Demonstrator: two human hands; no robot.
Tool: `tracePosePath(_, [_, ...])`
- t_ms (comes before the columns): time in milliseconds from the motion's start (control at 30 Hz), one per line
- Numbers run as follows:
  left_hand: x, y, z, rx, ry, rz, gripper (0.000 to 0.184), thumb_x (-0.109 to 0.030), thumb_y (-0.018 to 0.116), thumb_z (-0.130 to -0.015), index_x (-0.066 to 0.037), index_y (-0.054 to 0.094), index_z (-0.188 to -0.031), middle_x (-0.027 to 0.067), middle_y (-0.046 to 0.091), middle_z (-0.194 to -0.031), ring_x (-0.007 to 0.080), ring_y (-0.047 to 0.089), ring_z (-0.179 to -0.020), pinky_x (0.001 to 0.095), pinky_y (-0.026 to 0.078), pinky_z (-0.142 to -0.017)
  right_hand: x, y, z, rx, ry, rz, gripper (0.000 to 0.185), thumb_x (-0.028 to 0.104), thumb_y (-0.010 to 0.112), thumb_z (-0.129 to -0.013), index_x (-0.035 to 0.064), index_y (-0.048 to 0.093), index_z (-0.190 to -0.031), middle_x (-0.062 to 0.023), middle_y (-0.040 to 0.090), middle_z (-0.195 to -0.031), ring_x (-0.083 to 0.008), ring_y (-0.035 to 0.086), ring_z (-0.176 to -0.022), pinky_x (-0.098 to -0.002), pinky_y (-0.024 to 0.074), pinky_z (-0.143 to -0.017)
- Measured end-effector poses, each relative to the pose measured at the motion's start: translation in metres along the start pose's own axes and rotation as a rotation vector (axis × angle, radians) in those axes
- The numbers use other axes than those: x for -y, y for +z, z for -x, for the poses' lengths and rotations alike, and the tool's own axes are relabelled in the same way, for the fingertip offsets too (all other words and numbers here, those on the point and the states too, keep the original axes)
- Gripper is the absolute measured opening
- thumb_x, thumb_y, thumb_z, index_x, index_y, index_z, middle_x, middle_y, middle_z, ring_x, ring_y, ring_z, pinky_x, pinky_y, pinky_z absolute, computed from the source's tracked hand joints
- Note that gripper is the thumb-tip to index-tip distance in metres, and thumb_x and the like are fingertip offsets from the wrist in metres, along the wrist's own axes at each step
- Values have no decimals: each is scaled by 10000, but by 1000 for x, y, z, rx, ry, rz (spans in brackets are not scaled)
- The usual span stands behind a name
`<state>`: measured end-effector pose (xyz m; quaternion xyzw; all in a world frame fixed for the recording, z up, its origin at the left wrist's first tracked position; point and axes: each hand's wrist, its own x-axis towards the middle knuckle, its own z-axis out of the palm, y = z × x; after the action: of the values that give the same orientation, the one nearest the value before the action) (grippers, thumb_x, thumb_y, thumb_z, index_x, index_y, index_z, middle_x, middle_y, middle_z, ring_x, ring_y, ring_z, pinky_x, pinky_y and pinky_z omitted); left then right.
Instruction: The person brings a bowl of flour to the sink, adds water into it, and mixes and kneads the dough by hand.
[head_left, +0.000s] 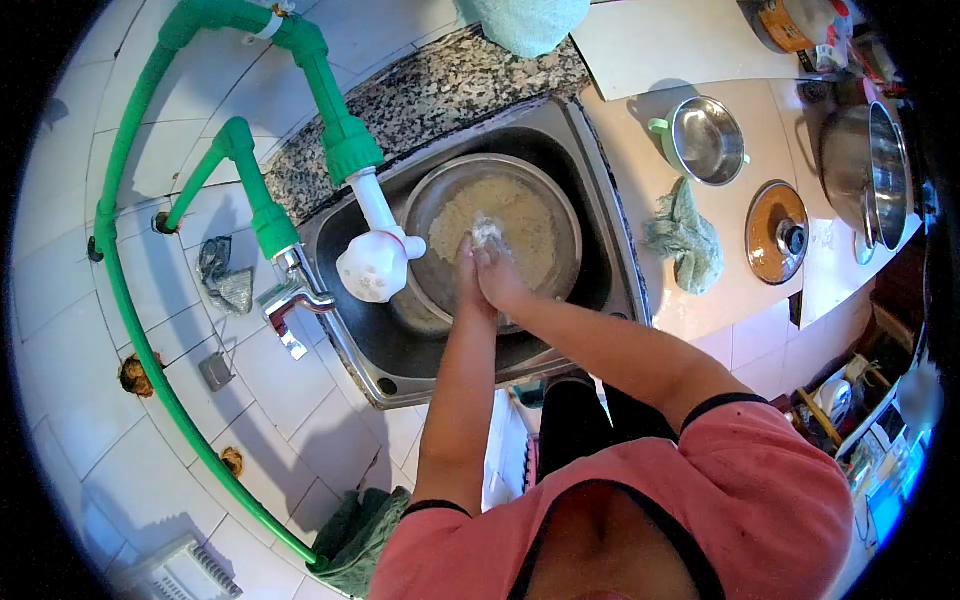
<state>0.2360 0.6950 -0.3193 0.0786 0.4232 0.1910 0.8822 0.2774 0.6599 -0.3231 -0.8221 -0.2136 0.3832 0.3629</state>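
A round metal basin (566, 215) sits in the dark sink (420, 360). Pale, grainy material (520, 205), possibly rice, spreads over its bottom. Above the near part of the basin, my left hand (468, 275) and my right hand (500, 278) are pressed together side by side, fingers pointing away from me. A small whitish clump (487, 232) shows at the fingertips, held between both hands. Its exact kind is too blurred to tell, and the palms are hidden.
A white tap head (373, 266) on green pipe (322, 100) overhangs the basin's left side; a chrome tap (297, 295) is nearby. On the right counter are a metal pot (706, 140), a crumpled cloth (688, 240), a glass lid (776, 235) and a large pot (850, 165).
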Motion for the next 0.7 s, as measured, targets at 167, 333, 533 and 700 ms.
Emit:
tracePosePath(167, [17,58,30,-270,61,-22,383,-373,377,-875,-61,514,-1050,96,578,-969,226,561,-876,377,459,-751,5,-39,-35,271,20,99,452,293,299,-894,-10,376,-1220,-285,414,-1179,-403,470,-1017,-445,359,-894])
tracePosePath(333, [-15,34,16,-159,106,-34,636,-580,299,-834,-80,409,-1212,79,519,-1118,264,494,-976,413,412,-820,17,-28,8,201,-133,-85,488,232,327,-876,-13,270,-1294,-243,274,-1316,-364,234,-1243,-390,172,-1039])
tracePosePath(533, [-10,39,71,-478,25,-175,637,-550,351,-824,-141,279,-1308,90,324,-1304,251,330,-1182,470,310,-912,7,-66,-44,174,-437,689,457,205,439,-803,27,395,-1222,-240,335,-1275,-392,289,-1198,-451,211,-1004])
tracePosePath(700, [21,-4,29,-554,-95,43,446,-387,341,-876,-117,379,-1229,97,397,-1256,253,385,-1155,434,361,-903,-5,-51,-9,45,-387,639,440,221,536,-737,47,498,-1139,-248,483,-1116,-387,464,-1034,-438,352,-906])
